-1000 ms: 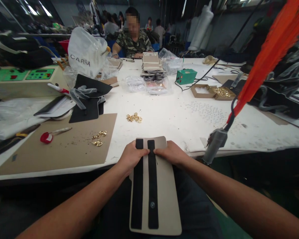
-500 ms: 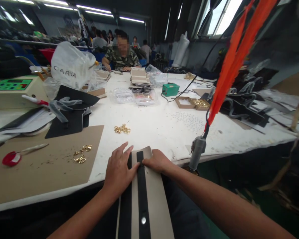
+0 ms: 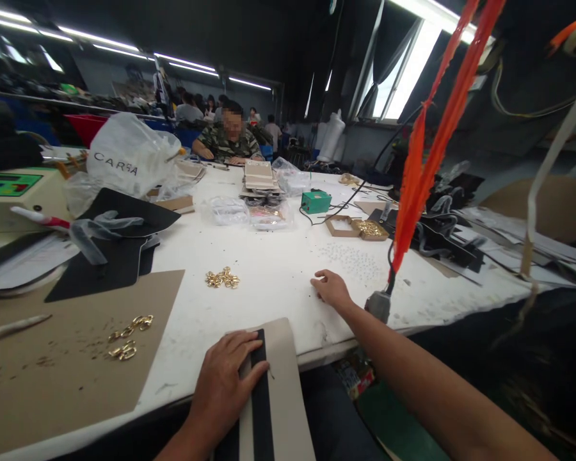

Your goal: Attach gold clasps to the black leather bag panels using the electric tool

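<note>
A beige panel with two black strips (image 3: 283, 390) hangs over the near edge of the white table (image 3: 278, 269). My left hand (image 3: 223, 384) lies flat on its top end, fingers spread over the black strips. My right hand (image 3: 331, 289) is out over the table to the right, fingers loosely curled, hovering just above the bare white surface with nothing visible in it. A small heap of gold metal rings (image 3: 222, 278) lies ahead of my left hand.
A brown cardboard sheet (image 3: 67, 358) with more gold rings (image 3: 129, 336) lies at left. Black cut pieces (image 3: 120, 256), plastic bags, a green box (image 3: 315, 201) and a tray of gold parts (image 3: 360, 227) sit farther back. An orange strap holds a hanging tool (image 3: 379, 304). A person sits at the far side.
My right hand has let go of the panel and moved forward and right over the table. My left hand now lies flat on the panel. The view has tilted upward.
</note>
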Demonstrator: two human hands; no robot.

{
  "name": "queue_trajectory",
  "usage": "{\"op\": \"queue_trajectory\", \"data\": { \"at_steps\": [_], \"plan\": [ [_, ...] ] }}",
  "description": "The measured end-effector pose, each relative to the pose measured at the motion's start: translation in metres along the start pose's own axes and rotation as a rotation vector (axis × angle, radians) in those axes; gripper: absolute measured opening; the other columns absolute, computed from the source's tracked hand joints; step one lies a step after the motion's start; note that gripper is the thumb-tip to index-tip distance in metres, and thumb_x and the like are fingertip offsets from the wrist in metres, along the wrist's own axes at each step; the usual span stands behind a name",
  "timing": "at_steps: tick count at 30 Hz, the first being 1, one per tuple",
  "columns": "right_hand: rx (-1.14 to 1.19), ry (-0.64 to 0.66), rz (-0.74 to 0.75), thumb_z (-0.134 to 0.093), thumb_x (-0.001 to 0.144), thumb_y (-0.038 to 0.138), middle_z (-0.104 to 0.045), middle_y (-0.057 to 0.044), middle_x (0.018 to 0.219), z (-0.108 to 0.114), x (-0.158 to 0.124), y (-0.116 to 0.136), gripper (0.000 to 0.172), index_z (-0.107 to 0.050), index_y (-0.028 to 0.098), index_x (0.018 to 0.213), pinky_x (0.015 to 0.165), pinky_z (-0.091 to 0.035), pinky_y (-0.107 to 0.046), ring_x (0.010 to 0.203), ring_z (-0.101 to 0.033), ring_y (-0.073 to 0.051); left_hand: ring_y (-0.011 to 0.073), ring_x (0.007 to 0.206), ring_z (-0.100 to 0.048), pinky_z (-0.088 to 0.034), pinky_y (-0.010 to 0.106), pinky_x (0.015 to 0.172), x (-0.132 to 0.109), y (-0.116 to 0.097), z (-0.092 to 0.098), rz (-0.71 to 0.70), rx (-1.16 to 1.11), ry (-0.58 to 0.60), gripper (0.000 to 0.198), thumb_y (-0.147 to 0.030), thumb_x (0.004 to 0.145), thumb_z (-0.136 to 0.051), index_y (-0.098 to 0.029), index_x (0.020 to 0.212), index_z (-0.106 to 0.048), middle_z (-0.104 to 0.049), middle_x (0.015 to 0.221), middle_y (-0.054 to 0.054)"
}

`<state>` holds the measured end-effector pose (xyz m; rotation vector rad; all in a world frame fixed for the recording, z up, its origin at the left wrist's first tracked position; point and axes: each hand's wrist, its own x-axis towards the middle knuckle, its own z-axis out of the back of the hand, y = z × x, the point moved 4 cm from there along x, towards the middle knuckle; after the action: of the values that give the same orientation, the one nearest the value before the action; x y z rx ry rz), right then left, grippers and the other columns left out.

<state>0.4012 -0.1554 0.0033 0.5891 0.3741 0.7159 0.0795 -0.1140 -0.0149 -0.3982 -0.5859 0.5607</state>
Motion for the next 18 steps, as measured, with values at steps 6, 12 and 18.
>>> {"op": "queue_trajectory", "data": {
  "at_steps": [6,12,18],
  "plan": [
    [-0.076,-0.16,-0.072,-0.066,0.102,0.039,-0.067,-0.01,0.127,0.01,0.076,-0.01,0.036,-0.064,0.018,0.131,0.098,-0.056,-0.048,0.111,-0.067,-0.025,0.0355,0.122,-0.067,-0.055,0.056,0.101,-0.004,0.009,-0.007,-0.004,0.02,-0.001,0.028,-0.037,0.085,-0.08,-0.031,0.112,-0.077,-0.077,0.127,0.005],
    [-0.101,-0.095,-0.145,-0.067,0.102,0.037,-0.066,-0.01,0.129,0.003,0.12,-0.02,0.032,-0.065,0.018,0.128,0.094,-0.059,-0.046,0.11,-0.067,-0.025,0.0357,0.124,-0.066,-0.052,0.057,0.104,-0.004,0.007,-0.008,0.024,-0.005,0.016,0.031,-0.034,0.084,-0.081,-0.03,0.114,-0.077,-0.076,0.127,0.005],
    [-0.082,0.073,-0.162,-0.068,0.101,0.036,-0.069,-0.009,0.115,-0.006,0.12,-0.035,0.03,-0.066,0.014,0.121,0.081,-0.062,-0.037,0.094,-0.07,-0.02,0.034,0.126,-0.063,-0.047,0.055,0.108,-0.004,0.002,-0.005,0.069,-0.059,0.047,0.03,-0.031,0.085,-0.082,-0.026,0.114,-0.076,-0.075,0.13,0.006]
  ]
}}
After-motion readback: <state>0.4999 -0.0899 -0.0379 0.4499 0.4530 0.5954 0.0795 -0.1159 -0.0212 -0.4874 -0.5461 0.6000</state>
